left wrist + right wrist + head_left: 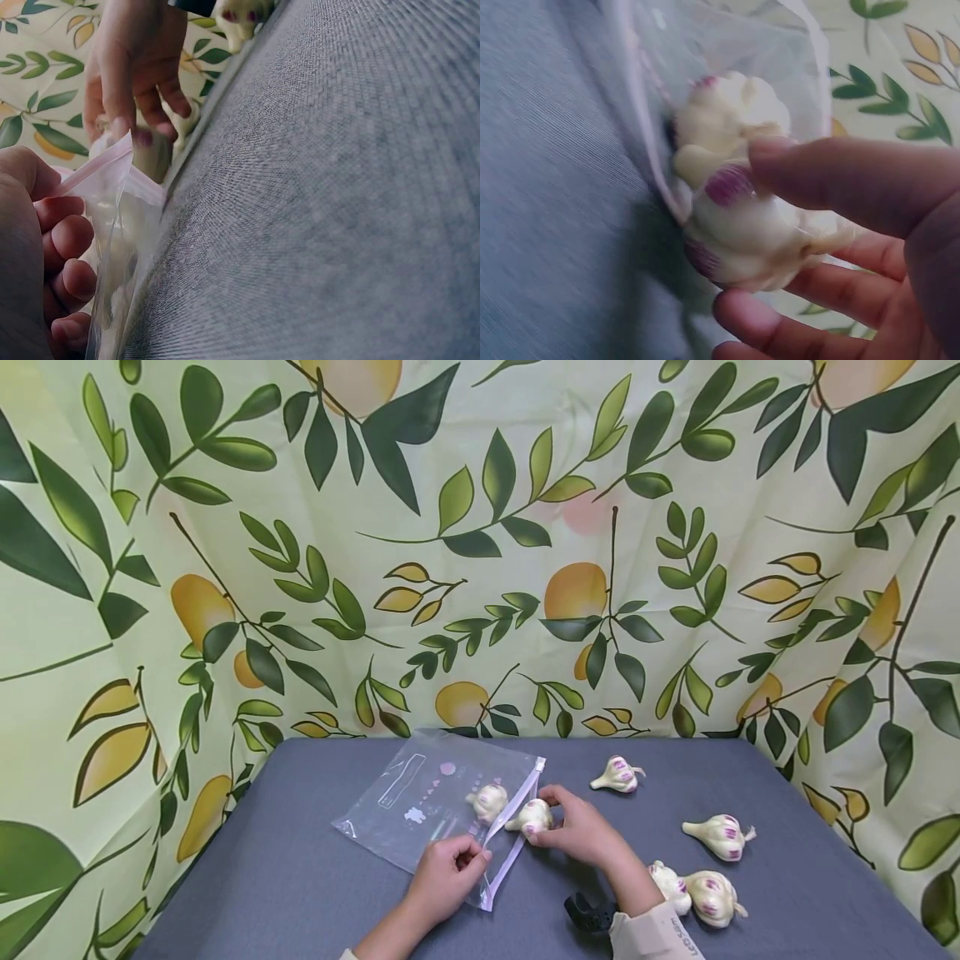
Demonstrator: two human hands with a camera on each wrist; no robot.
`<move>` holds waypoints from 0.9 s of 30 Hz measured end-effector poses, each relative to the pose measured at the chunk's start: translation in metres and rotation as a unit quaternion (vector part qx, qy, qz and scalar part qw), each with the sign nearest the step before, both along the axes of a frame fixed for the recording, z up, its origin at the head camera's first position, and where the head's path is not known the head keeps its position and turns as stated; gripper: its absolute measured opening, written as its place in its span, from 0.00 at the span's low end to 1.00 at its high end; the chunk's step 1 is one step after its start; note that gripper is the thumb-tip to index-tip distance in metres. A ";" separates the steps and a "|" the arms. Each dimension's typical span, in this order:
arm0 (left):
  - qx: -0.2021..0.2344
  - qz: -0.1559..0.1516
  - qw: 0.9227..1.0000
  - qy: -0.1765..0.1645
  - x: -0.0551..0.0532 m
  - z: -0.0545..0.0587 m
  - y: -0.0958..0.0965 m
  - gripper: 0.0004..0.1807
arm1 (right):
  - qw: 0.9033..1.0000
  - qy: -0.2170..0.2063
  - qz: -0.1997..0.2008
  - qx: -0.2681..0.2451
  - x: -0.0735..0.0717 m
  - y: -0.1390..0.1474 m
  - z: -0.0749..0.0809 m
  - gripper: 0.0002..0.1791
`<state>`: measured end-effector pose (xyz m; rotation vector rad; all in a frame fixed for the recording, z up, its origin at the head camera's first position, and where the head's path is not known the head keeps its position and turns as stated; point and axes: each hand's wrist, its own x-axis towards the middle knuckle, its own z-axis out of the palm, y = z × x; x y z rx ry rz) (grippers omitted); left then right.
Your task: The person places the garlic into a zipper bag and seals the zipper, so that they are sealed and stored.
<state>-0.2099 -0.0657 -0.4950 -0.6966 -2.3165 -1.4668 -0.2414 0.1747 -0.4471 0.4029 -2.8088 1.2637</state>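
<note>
Garlic bulb [534, 817] at the mouth of the clear zip bag [442, 852], pinched between thumb and fingers of the right hand [583, 832]; neck points roughly to 9 o'clock. Clock directions below taken from this bulb, head view. Second bulb [491, 803] inside the bag, between 9 and 10. Left hand [442, 878] at 8, thumb and curled fingers pinching the bag's lip. Loose bulbs on the grey surface [285, 860]: one [619, 775] at 2, another [720, 837] at 3, an adjacent pair [714, 898] at 4, partly behind the right forearm. Black strap-like object [588, 912] at 5. Leaf-and-fruit cloth [480, 610] behind, at 12.
</note>
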 end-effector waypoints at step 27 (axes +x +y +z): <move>-0.001 -0.003 1.000 0.031 -0.003 -0.004 0.000 0.13 | 0.996 0.013 -0.079 -0.048 -0.001 -0.023 -0.011 0.19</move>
